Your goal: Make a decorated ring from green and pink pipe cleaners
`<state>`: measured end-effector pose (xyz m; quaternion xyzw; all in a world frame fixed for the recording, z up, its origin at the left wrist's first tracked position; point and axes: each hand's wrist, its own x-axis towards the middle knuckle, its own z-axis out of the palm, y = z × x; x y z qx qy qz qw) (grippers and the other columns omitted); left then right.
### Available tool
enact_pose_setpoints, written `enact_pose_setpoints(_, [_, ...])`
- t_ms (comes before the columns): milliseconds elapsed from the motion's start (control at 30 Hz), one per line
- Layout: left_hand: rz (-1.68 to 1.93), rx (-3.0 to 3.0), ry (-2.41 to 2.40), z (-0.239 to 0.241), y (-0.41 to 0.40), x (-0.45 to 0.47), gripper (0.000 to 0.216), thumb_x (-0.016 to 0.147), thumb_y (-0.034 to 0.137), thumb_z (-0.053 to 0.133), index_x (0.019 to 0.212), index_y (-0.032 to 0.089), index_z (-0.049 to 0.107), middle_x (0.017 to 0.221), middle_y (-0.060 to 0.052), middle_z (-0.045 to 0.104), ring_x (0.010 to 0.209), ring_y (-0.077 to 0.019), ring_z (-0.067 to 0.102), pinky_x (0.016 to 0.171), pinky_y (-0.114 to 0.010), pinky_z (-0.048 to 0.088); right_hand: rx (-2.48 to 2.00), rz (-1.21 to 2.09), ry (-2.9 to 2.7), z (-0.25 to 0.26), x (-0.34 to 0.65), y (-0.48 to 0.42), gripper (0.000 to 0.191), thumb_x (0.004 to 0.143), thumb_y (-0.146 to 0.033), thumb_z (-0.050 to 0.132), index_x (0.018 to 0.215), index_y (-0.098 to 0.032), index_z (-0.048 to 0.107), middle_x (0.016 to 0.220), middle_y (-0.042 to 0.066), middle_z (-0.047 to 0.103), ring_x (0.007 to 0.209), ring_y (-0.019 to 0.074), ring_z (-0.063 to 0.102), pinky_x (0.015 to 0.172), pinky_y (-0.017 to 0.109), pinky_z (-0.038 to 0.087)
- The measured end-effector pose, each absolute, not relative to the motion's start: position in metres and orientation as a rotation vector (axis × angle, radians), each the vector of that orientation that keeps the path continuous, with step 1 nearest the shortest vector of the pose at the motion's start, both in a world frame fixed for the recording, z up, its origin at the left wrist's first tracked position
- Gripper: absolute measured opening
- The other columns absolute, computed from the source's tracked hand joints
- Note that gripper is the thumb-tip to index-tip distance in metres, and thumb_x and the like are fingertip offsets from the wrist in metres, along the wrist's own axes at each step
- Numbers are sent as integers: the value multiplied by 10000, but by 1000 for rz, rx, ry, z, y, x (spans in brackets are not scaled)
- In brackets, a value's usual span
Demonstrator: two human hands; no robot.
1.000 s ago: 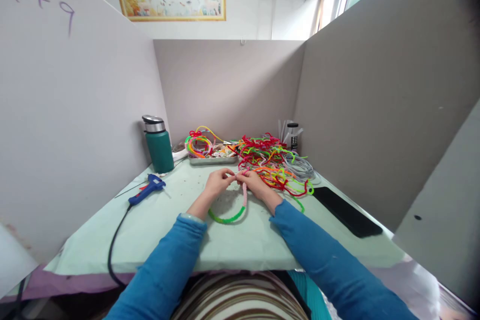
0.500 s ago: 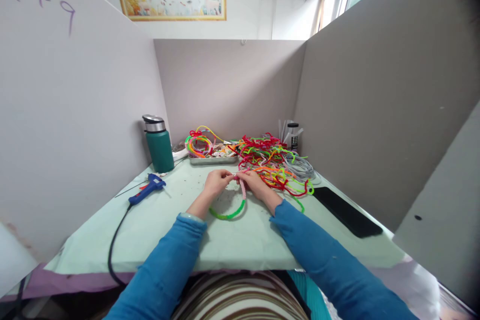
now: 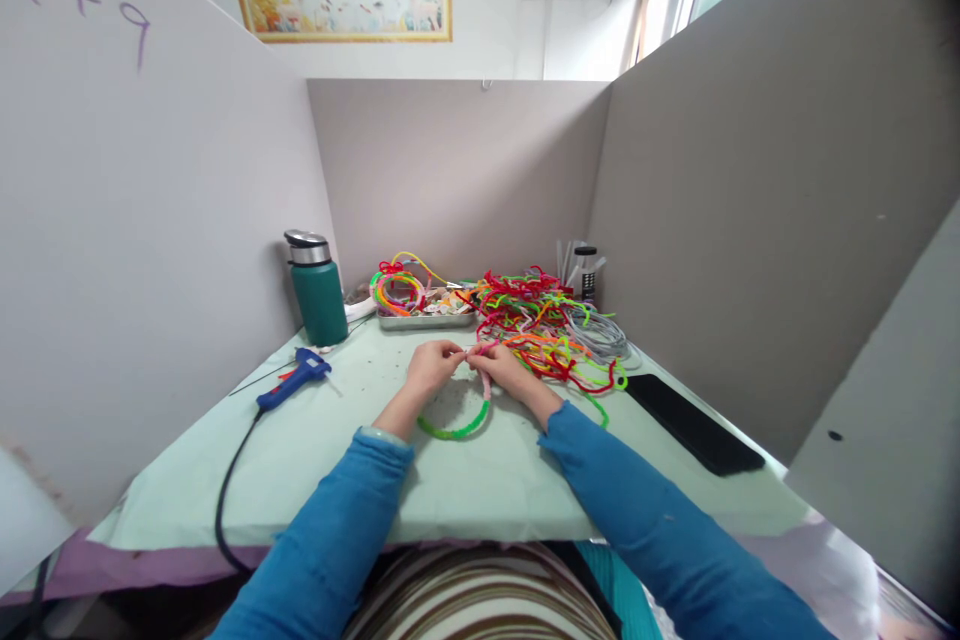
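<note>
My left hand point(image 3: 433, 367) and my right hand point(image 3: 501, 368) meet over the middle of the table, fingertips close together. Between them is a hoop point(image 3: 454, 434) wrapped in fuzzy pipe cleaner, green along its near curve and pale pink up its right side. My right hand is closed in a pinch on the pink part near the top of the hoop. The left thumb and fingers are pinched at the hoop's upper end, just left of the right fingertips. What exactly lies between the fingertips is too small to make out. The hoop's upper left part is hidden by my left hand.
Tangled pipe cleaners point(image 3: 525, 305) lie behind my right hand, beside coiled grey tubing point(image 3: 600, 332). Finished-looking colourful rings point(image 3: 397, 290) rest on a metal tray point(image 3: 427, 322). A blue glue gun point(image 3: 296, 380) and green bottle point(image 3: 321, 300) stand left; a black phone point(image 3: 694, 423) lies right.
My right fingertips have shifted slightly left, closer to my left fingertips. The hoop and everything else stay in place.
</note>
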<state>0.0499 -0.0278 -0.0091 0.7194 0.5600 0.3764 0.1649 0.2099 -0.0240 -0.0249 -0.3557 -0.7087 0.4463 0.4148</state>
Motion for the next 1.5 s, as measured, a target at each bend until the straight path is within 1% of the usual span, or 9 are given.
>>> enact_pose_setpoints(267, [1066,2062,1609,-11,-27,49,312,712,400,566,828,166,736,694,-51,678,619,-145,540,557,-231,327,-951,875,-1747,-25,209,-24,251,757,-409,579,662,-185,514,456,-45,489,368,108,471,410,226,288])
enact_pose_setpoints(467, [1031,2135,1606,-15,-25,48,323,729,417,559,853,178,736,707,-53,680,633,-154,548,578,-237,333,-949,771,-1785,-25,210,-25,280,761,-413,579,615,-194,483,423,-55,441,394,116,467,450,234,287])
enact_pose_setpoints(567, [1033,2157,1617,-16,-25,48,320,735,415,557,858,180,737,698,-52,677,633,-155,549,586,-239,335,-981,691,-1807,-26,210,-23,260,769,-393,567,620,-192,498,451,-44,449,460,127,466,491,240,299])
enact_pose_setpoints(700, [1018,2162,1625,-15,-26,49,327,743,422,550,863,182,735,701,-50,678,629,-156,550,575,-240,330,-951,522,-1825,-29,209,-16,220,758,-333,573,609,-185,509,584,-11,502,603,140,469,574,248,335])
enact_pose_setpoints(800, [998,2174,1629,-14,-27,49,328,748,423,545,861,181,735,706,-47,681,626,-152,550,564,-237,327,-889,435,-1829,-31,210,-12,226,739,-292,589,572,-182,484,648,1,500,672,146,463,617,253,350])
enact_pose_setpoints(1000, [985,2202,1613,-14,-27,50,324,756,400,537,879,175,735,718,-44,690,643,-147,558,570,-227,338,-828,447,-1811,-31,211,-10,192,727,-269,610,590,-180,509,664,0,493,671,145,463,625,264,362])
enact_pose_setpoints(1233, [947,2257,1536,-16,-25,52,306,748,385,547,882,185,736,730,-31,696,661,-147,570,597,-222,358,-797,560,-1763,-31,210,-10,147,715,-295,626,649,-176,570,687,4,536,665,142,482,627,264,374])
enact_pose_setpoints(1367, [964,2265,1493,-19,-23,51,310,727,402,570,884,192,736,729,-22,695,675,-147,577,607,-215,370,-810,698,-1735,-33,209,-9,212,716,-364,625,667,-171,549,637,-16,518,610,126,458,567,244,350])
enact_pose_setpoints(1500, [959,2297,1483,-19,-24,51,327,735,422,556,891,201,739,734,-24,699,675,-150,582,606,-218,372,-817,751,-1744,-32,209,-11,279,714,-421,620,645,-170,518,597,-29,473,575,114,422,532,234,323])
